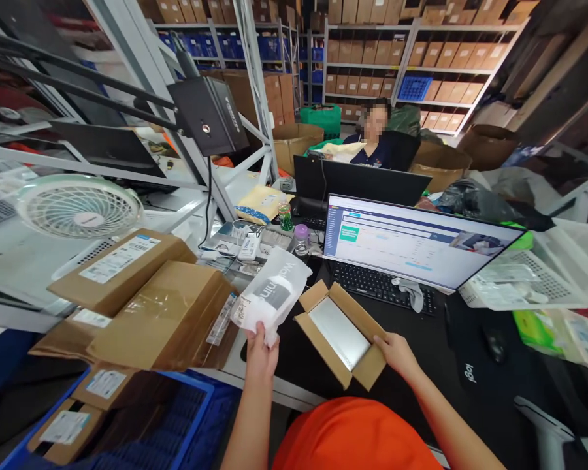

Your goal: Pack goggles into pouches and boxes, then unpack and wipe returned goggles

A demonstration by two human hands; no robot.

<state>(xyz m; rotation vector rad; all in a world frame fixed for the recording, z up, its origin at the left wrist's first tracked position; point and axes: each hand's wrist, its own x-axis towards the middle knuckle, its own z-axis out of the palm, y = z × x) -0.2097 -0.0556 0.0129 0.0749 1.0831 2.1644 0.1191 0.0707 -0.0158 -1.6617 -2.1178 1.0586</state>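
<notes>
My left hand [263, 349] is closed on the lower end of a white plastic bag [277, 287] printed with a dark block and lettering, held up over the desk's left edge. In front of me an open cardboard box [372, 371] rests on the black desk mat, its flaps folded outward. Inside lies a flat silvery-white box [338, 331] with small dark print at its near end. My right hand [394, 352] grips the cardboard box by its right flap, fingers bent over the edge.
Behind the box stand a keyboard [372, 285] and a lit monitor [411, 238]. To the right are a mouse [493, 344] and a barcode scanner [543, 421]. Stacked cartons [157, 313] fill the left, above a blue crate [208, 391]. A person [372, 147] sits beyond the monitors.
</notes>
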